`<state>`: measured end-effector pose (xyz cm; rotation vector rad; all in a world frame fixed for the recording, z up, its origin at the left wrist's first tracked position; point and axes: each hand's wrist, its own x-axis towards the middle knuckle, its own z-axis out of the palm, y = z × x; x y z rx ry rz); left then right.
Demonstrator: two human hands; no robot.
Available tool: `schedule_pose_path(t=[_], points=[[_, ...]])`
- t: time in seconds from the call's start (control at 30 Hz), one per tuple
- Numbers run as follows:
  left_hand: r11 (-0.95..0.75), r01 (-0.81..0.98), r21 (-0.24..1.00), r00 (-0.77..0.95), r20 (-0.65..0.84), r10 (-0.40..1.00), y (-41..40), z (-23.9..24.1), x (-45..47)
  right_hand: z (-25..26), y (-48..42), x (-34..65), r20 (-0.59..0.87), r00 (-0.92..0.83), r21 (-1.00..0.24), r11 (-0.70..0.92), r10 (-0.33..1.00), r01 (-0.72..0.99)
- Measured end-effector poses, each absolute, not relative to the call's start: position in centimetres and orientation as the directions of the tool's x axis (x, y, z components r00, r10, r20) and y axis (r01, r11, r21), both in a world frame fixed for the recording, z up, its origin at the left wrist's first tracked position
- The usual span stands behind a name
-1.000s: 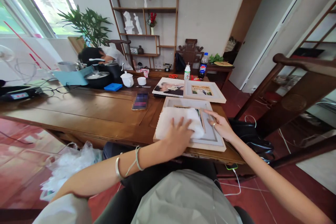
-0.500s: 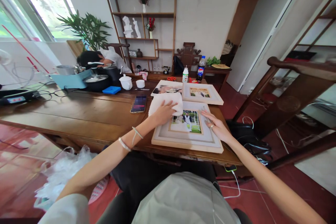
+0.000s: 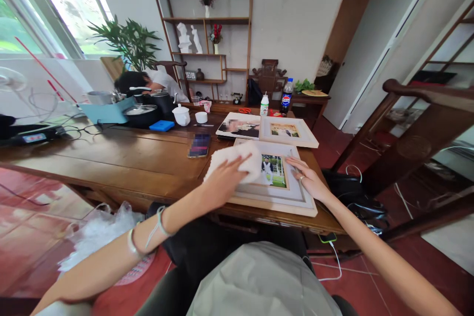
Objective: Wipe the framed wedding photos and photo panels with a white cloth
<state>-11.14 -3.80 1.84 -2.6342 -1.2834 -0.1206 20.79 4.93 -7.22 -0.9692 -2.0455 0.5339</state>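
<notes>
A pale wooden picture frame [image 3: 292,203] with a photo of people lies flat near the table's front right corner. My left hand [image 3: 222,180] presses a white cloth [image 3: 237,160] onto the frame's left side, fingers flat over the cloth. Resting open on the frame's right border is my right hand [image 3: 309,177], fingers stretched out, a ring on one finger. Bracelets circle my left wrist.
Two more framed pictures [image 3: 289,131] lie behind the near frame. A phone [image 3: 199,145] sits to the left on the wooden table [image 3: 111,158]. Pots, a white teapot [image 3: 182,115], bottles [image 3: 286,95] and a seated person [image 3: 140,81] are farther back. A chair arm [image 3: 425,94] stands at the right.
My left hand and the cloth slid from the frame's near left up to its top edge, then back down over the left side. My right hand stayed on the right border.
</notes>
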Motion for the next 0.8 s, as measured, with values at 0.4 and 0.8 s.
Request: schedule_pose_path(t=[0.4,0.8], points=[[-0.628,0.75,-0.208,0.661,0.239,0.711,8.3,-1.4,-10.4,-7.3,4.8,20.8,0.473,-0.411,-0.623,0.626,0.779,0.469],[-0.738,0.648,-0.187,0.757,0.058,0.65,-0.5,-0.2,-8.5,-7.3,4.7,20.8,0.475,-0.417,-0.608,0.631,0.775,0.482]])
